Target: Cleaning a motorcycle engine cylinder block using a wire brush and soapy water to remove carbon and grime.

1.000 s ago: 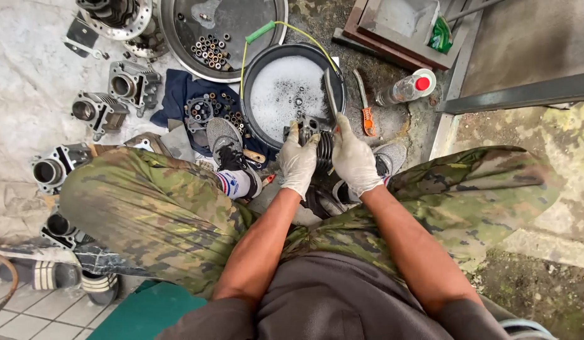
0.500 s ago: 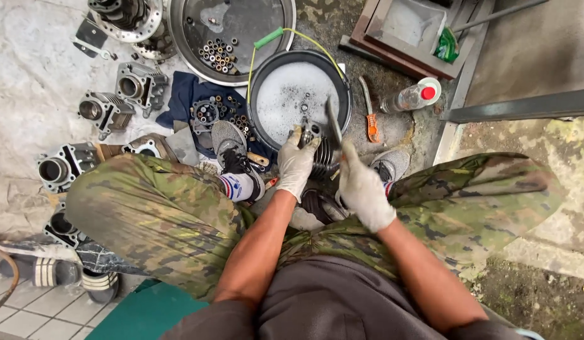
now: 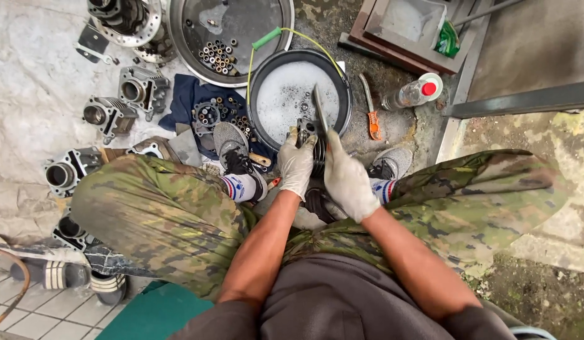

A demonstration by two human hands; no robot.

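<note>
Seen from above, a seated person in camouflage trousers (image 3: pixel 166 214) worked with two gloved hands over a black basin. At the far left, five metal engine cylinders lay on pale, stained concrete (image 3: pixel 34 88): one at the left edge (image 3: pixel 68 170), one below it (image 3: pixel 71 228), partly hidden by the knee, one with dark fins (image 3: pixel 108 116), one further up (image 3: pixel 142 90), and one (image 3: pixel 154 149) beside the knee. A round metal disc part (image 3: pixel 125 19) sat at the top left. Next came a wide metal pan (image 3: pixel 266 38) holding a cluster of small tubes (image 3: pixel 217 56), and a dark blue cloth (image 3: pixel 185 104) with more small parts on it. Two grey shoes showed, one left (image 3: pixel 232 148) and one right (image 3: pixel 392 162) of the hands. The left hand (image 3: pixel 297 165) gripped a dark finned engine part (image 3: pixel 314 143) held at the near rim of the black basin (image 3: pixel 257 104) of soapy water. The right hand (image 3: pixel 347 179) was closed around a thin flat blade (image 3: pixel 319 108) that pointed up over the foam, just beside the part. Right of the basin lay one orange-handled tool (image 3: pixel 371 118) and one clear bottle with a red cap (image 3: pixel 413 92). A wooden frame (image 3: pixel 367 38) stood at the top right, holding a green packet (image 3: pixel 448 39). The ground at the far right was rough and mossy; white tiles (image 3: pixel 46 315) showed at the bottom left.
</note>
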